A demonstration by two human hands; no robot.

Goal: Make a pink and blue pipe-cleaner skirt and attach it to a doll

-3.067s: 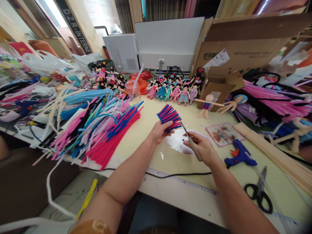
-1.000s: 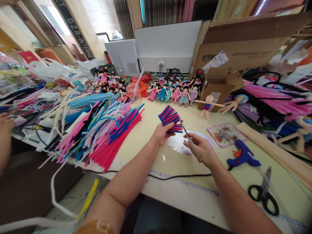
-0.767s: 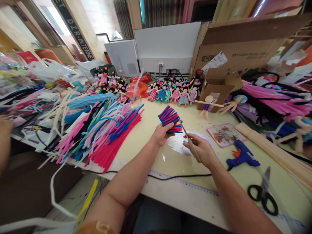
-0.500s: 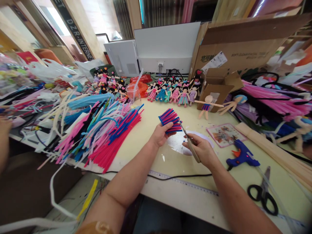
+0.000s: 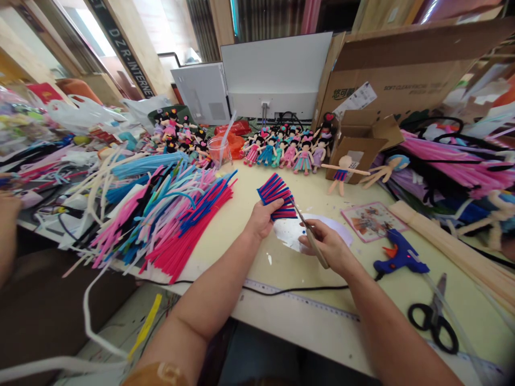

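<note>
A cluttered desk (image 5: 245, 185) stretches beneath the back of a white monitor (image 5: 277, 67), with small dolls (image 5: 284, 150) lined up at its foot and a big cardboard box (image 5: 390, 88) on the far right. The heap at far left blurs into indistinct color, and the frame's left edge cuts off another person's arm (image 5: 7, 230). The worker's left thumb covers part of a fan of fuzzy sticks (image 5: 276, 188), striped blue and hot pink, spread wider at its far end and held above the middle of the desk. The left hand (image 5: 261, 220) pinches it, thumb on top. The right hand (image 5: 328, 242) is curled around beige-handled cutters (image 5: 317, 247), their handles partly hidden by the fingers, the tip at the fan's right edge; whether the blades are parted is too small to tell.
</note>
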